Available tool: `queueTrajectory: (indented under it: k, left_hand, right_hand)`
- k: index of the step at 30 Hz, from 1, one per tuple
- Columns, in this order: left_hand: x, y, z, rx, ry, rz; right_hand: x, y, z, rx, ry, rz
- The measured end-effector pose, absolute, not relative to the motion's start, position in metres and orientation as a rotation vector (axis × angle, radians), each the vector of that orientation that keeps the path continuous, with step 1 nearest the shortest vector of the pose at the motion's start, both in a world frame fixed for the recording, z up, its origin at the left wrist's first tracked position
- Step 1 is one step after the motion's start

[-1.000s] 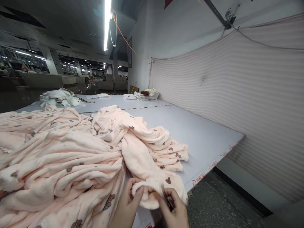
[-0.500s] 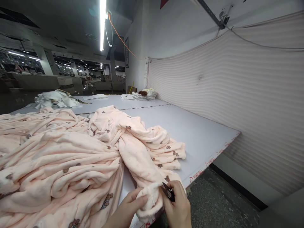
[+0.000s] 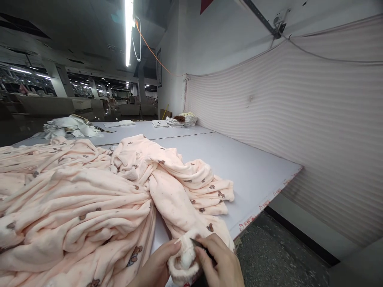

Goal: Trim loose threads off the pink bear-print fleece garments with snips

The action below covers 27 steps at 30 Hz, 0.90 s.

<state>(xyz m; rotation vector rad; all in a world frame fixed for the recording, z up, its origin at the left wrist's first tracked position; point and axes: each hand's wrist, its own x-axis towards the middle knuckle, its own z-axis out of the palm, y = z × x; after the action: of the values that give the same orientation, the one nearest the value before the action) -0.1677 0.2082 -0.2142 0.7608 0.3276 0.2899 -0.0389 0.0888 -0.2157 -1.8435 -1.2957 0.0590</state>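
Fuzzy pale-pink garments [image 3: 98, 199] printed with little brown bears lie heaped over the near left of the table. One sleeve-like tube [image 3: 176, 199] stretches toward me, ending in a gathered cuff [image 3: 184, 271]. My left hand [image 3: 158, 259] pinches that cuff from its left side, thumb on top. In my right hand [image 3: 223, 259], closed on the cuff's other side, are small black thread snippers [image 3: 199, 244]; their dark pointed tip lies against the fabric just above the cuff opening. Fingers cover most of the tool, so whether its blades are apart is hidden.
The pale table [image 3: 254, 159] has a taped edge at right, above a dark speckled floor [image 3: 266, 255]. Toward the back sit a white cloth pile [image 3: 72, 126] and stacked folded pieces [image 3: 175, 121]. A striped sheet [image 3: 284, 99] hangs along the right wall.
The cuff has turned so its opening faces me more. My right hand and the snippers have shifted slightly left, closer to the cuff, with the tip now over the fabric.
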Motion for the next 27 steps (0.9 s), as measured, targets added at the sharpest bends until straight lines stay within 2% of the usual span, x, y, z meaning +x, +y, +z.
queueTrajectory:
  k: [6,9,11,13,16,22,27]
  left_hand:
    - [-0.17,0.216,-0.224,0.749,0.292,0.254]
    - [-0.171,0.216,-0.226,1.003,0.358,0.24]
    - [-0.174,0.215,-0.227,1.415,0.475,0.372]
    - [-0.177,0.213,-0.228,1.879,0.604,0.68]
    - [-0.182,0.213,-0.232,2.232,0.571,1.064]
    - [-0.187,0.217,-0.24,2.439,0.317,1.13]
    - [-0.184,0.212,-0.236,2.404,0.304,1.168]
  right_hand:
    - [-0.035,0.092,-0.221,-1.734,-1.251,0.102]
    - [-0.034,0.094,-0.223,-1.735,-1.164,0.096]
    - [-0.034,0.096,-0.227,-1.731,-1.124,0.163]
    - [-0.034,0.097,-0.231,-1.758,-1.178,0.233]
    - [-0.036,0.095,-0.236,-1.807,-1.295,0.252]
    - [-0.037,0.08,-0.22,-1.699,-1.423,0.179]
    - [-0.043,0.083,-0.215,-1.757,-1.419,0.048]
